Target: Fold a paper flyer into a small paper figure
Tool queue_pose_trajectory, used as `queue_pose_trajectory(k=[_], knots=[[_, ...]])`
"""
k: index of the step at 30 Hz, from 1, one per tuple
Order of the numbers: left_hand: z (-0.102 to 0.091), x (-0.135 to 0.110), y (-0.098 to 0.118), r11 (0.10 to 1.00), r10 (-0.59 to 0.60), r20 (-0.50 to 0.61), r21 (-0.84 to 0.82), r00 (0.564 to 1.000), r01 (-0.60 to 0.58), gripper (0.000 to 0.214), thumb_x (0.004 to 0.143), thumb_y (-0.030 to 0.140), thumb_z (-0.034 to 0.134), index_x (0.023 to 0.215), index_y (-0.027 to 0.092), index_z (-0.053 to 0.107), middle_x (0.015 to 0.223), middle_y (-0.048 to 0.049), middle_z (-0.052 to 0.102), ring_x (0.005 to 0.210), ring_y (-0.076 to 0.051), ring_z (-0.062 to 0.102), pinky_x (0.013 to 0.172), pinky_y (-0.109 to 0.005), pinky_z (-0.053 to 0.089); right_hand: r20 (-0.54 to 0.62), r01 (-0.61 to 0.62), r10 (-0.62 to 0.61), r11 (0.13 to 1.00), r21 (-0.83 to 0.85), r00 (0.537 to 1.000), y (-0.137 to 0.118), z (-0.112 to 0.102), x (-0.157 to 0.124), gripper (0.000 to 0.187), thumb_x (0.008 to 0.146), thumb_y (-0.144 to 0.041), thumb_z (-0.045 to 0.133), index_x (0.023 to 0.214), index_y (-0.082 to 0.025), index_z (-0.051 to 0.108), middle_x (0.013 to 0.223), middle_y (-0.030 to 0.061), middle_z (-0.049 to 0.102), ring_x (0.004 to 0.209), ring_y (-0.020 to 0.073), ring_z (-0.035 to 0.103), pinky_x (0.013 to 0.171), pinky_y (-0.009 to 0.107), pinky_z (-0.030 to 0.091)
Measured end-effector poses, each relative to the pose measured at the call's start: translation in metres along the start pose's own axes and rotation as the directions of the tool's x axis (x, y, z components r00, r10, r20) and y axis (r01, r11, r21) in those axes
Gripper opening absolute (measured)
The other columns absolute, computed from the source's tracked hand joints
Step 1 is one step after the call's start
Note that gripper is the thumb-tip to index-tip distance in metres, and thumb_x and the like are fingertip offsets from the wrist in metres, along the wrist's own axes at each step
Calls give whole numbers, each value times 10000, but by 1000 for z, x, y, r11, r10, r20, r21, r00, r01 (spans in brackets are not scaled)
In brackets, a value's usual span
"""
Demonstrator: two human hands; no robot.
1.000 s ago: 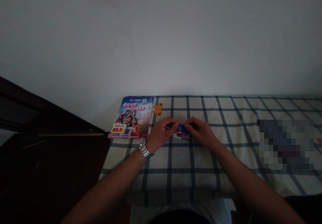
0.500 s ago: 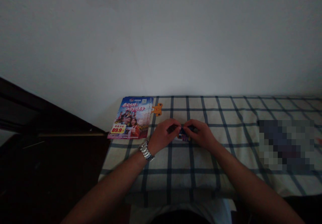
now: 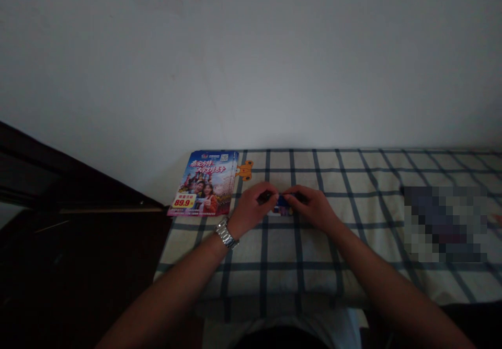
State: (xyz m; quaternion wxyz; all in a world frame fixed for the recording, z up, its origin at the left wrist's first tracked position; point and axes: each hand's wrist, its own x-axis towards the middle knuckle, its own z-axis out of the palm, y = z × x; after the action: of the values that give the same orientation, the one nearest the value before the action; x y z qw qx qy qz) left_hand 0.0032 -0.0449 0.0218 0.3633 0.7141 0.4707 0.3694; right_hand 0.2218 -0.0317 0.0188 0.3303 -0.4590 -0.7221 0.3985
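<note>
**Small printed piece pinched from both sides above the checked cloth**

The piece lies at the centre of the clock, with the left hand at 9 o'clock and the right hand at 3. In each hand, thumb and fingers are drawn together at the piece's upper part, and the 2 sets of fingertips are nearly met. Whether the lower edge is rested on the checked cloth cannot be told, nor can the number of layers.

By its look, the piece is judged to be paper or thin card: very light, springy rather than stiff, easily creased or torn, perhaps a little slippery if glossy. It is best taken by its edges, near the upper corners, with light and even pressure, so that no dent is left in the middle.

A metal watch is worn on the left wrist, at about 8 o'clock. Between 10 and 11, a small orange bear figure is seen just beside a stack of leaflets, which is set nearer 10. Well apart at 3 o'clock, a dark thing is obscured by pixels. At 12, the cloth is bounded by a pale wall.
</note>
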Motion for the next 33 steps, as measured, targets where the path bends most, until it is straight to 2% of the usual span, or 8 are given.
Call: queue_pose_trajectory(k=[7, 12, 20, 29, 33], knots=[[-2, 0, -1, 1000, -24, -40, -17, 999, 23, 198, 980, 370, 577, 940, 191, 650, 838, -7, 648, 771, -151, 612, 712, -255, 479, 3, -19, 19, 998, 54, 1000, 0, -2, 2, 296, 948, -479, 622, 961, -219, 763, 882, 35, 778, 783, 206, 703, 701, 310, 527], [-2, 1, -2, 998, -43, -62, -51, 997, 40, 204, 970, 386, 600, 941, 192, 654, 840, -3, 664, 764, -147, 625, 704, -247, 483, -10, -20, 20, 999, -36, 1000, 0, -4, 2, 317, 961, -476, 600, 916, -217, 777, 825, 26, 773, 742, 199, 694, 672, 297, 500], [-3, 5, 0, 986, -54, -108, -160, 993, 36, 264, 959, 445, 626, 957, 186, 682, 866, -11, 687, 785, -156, 651, 711, -252, 505, -101, -70, 68, 997, -24, 993, 0, -8, 3, 317, 950, -483, 614, 905, -220, 786, 801, 27, 773, 735, 210, 703, 658, 299, 516], [-6, 5, 1, 996, -43, -144, -83, 989, 32, 283, 980, 448, 602, 937, 185, 696, 859, -10, 697, 784, -157, 645, 713, -258, 491, -103, -42, 43, 999, 7, 994, 3, -7, 4, 290, 945, -465, 624, 951, -226, 788, 867, 39, 790, 791, 219, 727, 710, 315, 558], [-5, 5, -1, 997, -43, -148, -70, 988, 33, 289, 979, 460, 598, 947, 189, 696, 853, -11, 697, 779, -160, 649, 705, -258, 495, -79, -39, 42, 998, 42, 996, 2, -7, 4, 279, 932, -456, 636, 919, -213, 770, 821, 37, 777, 746, 210, 715, 669, 305, 551]])
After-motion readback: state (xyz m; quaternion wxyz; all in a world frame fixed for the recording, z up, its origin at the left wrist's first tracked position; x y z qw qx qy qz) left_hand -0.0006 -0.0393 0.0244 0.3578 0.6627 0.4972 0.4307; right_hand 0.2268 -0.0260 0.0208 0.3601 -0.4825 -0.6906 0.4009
